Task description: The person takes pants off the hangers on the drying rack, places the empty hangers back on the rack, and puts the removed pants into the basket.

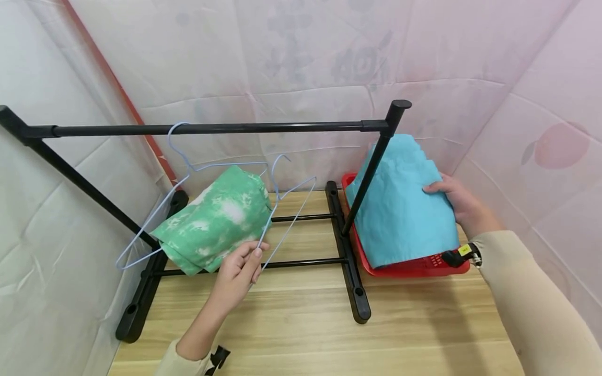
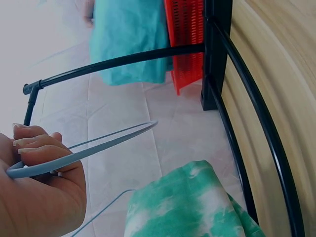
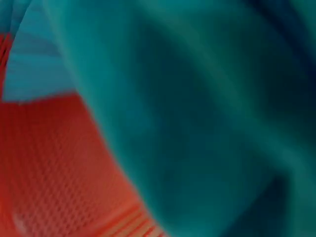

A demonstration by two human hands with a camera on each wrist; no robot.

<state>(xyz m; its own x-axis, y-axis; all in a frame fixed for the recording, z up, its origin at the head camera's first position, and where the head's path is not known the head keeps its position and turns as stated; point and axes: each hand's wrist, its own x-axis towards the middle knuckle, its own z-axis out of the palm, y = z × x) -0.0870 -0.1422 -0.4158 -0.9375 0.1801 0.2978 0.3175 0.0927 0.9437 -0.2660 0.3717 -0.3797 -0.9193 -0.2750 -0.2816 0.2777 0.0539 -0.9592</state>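
My left hand pinches a light blue wire hanger near one end, in front of the rack. The hanger's hook points up, and no cloth hangs on it. Behind it, a green and white tie-dyed cloth is draped over a second blue hanger, hooked on the rack's top bar. At the right, my right hand grips the edge of a turquoise cloth, thumb on top and fingers hidden behind. That cloth lies over a red plastic basket. In the right wrist view the cloth is blurred and covers the hand.
A black garment rack stands on the wooden table, between the left wall and the basket. Its right upright passes in front of the turquoise cloth. Pale printed sheets form the walls behind and at both sides.
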